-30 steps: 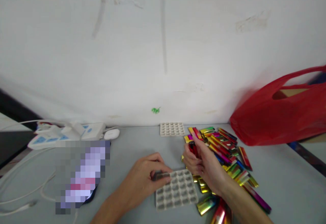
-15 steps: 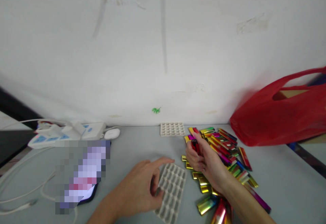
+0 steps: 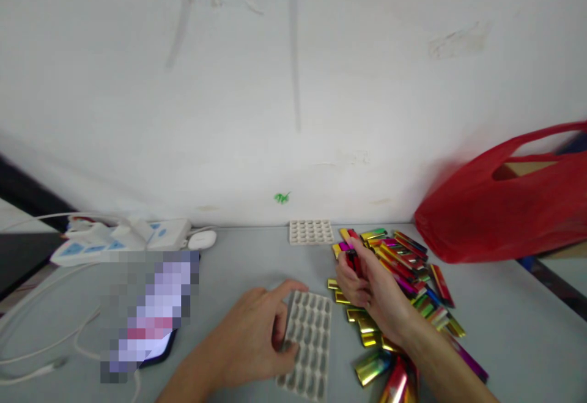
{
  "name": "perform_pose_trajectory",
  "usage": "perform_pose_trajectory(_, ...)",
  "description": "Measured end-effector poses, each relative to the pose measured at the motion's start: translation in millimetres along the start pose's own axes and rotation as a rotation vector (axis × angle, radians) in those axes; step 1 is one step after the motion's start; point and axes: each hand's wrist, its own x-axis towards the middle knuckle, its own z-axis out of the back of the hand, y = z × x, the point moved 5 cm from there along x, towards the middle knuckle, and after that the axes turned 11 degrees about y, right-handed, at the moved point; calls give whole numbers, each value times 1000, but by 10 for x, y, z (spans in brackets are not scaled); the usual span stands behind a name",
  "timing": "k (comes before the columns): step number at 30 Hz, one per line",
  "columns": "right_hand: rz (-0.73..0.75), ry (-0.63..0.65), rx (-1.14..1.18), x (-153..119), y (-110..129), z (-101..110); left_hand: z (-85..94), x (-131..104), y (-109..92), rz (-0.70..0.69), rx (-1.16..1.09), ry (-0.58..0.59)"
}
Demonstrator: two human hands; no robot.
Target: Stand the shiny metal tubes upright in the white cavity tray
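Observation:
A pale grey tray [image 3: 308, 345] with rows of oval hollows lies flat on the table in front of me. My left hand [image 3: 261, 329] is curled at its left side, thumb over the near part of that edge and index finger at the far corner. To the right, my right hand [image 3: 362, 277] is closed around a small shiny red-and-black piece [image 3: 353, 261], mostly covered by the fingers. Under and around that hand spreads a pile of shiny metallic flattened tubes [image 3: 398, 262] in gold, red, purple and green.
A second tray [image 3: 310, 232] with hollows lies against the wall. At the right stands a red bag [image 3: 499, 213]. On the left are a white power strip [image 3: 123, 244], a white earbud-like case [image 3: 202, 240], a partly blurred phone [image 3: 158, 351] and loose white cables [image 3: 46, 354].
The near tray has turned slightly, its far end swinging left, so it lies straighter. My left hand has shifted a little with it. My right hand has hardly moved.

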Motion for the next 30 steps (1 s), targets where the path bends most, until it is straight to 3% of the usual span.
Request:
perform_pose_trajectory(22,-5,-1,-24,-17,16,-35,55,48,35,-45,-48,-96)
perform_pose_trajectory(30,31,26,68,-3,-88,-147,60,43,21,-59,-52,-95)
